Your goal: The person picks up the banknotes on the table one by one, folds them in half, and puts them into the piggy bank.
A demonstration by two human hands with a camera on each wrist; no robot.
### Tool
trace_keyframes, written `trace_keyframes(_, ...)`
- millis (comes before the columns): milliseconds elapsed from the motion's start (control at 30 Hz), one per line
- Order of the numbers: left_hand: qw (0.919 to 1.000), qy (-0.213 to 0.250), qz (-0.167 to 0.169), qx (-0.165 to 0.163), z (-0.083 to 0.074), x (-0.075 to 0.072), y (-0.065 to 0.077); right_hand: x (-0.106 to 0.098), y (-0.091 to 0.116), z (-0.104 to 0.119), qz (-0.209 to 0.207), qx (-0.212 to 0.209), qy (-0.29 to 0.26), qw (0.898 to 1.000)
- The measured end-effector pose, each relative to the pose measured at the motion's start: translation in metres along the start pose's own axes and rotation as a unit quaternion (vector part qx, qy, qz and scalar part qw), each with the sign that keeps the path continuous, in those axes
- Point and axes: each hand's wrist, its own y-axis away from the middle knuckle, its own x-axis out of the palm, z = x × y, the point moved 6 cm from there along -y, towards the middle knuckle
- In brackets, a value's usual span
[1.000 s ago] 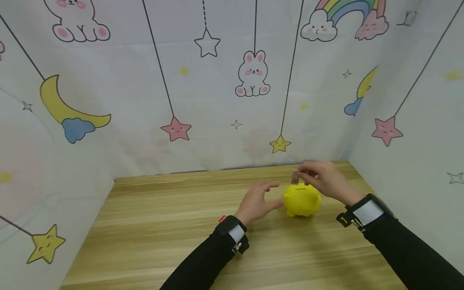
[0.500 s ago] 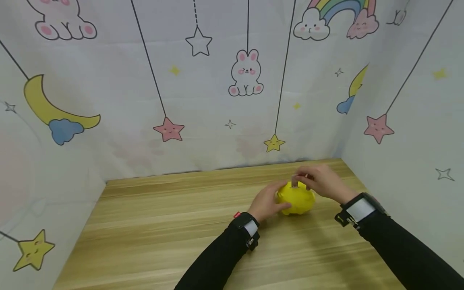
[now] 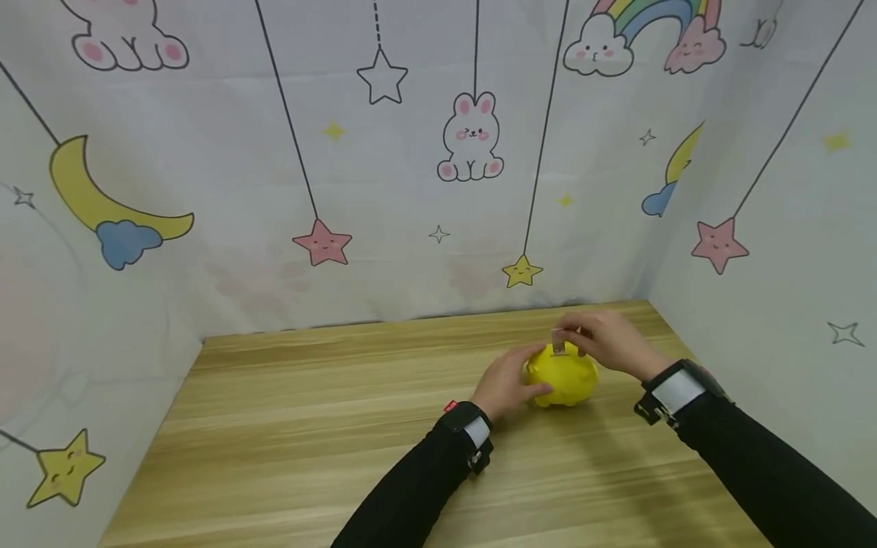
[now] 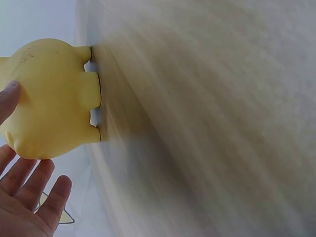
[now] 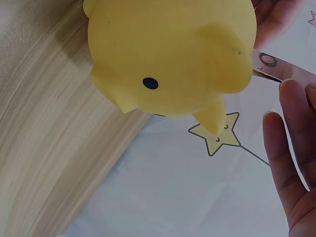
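On the wooden table stands a yellow piggy bank (image 3: 566, 380), upright on short feet. My left hand (image 3: 503, 386) holds its left end, the thumb on the near side and the fingers round the end; the left wrist view shows that thumb (image 4: 9, 98) against the body. Above the bank, my right hand (image 3: 610, 340) pinches a folded pinkish banknote (image 3: 558, 341), whose lower end meets the slot on top. The right wrist view has the banknote (image 5: 284, 70) by the bank's top, beside my right fingers (image 5: 278, 145). Whatever part is inside the slot is hidden.
A white cloth backdrop (image 3: 384, 183) printed with stars, rabbits and a moon rises behind the table (image 3: 308, 411) and along both sides. The piggy bank is near the table's back right, close to the right-hand cloth (image 3: 774, 327).
My left hand has moved right and taken hold of the piggy bank's left end. My right hand has brought the banknote down to the slot. Little differs in the last half second.
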Motion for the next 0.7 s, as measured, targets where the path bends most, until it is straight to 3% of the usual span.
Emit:
trace_keyframes(167,1.0,-0.005,0.005,-0.002,-0.001,-0.001,-0.001,0.0,-0.001,-0.001,0.024,0.012,-0.028,0.999)
trace_keyframes(300,1.0,-0.005,0.003,-0.001,-0.002,-0.002,-0.003,-0.001,-0.001,-0.001,0.035,-0.001,-0.047,0.998)
trace_keyframes(567,0.9999,-0.011,0.002,-0.006,0.0,-0.003,-0.007,0.007,-0.003,-0.008,0.024,0.001,-0.056,0.998)
trace_keyframes(700,0.9999,-0.01,0.002,-0.004,-0.001,-0.003,-0.007,0.013,0.005,-0.011,-0.008,0.003,-0.042,0.999)
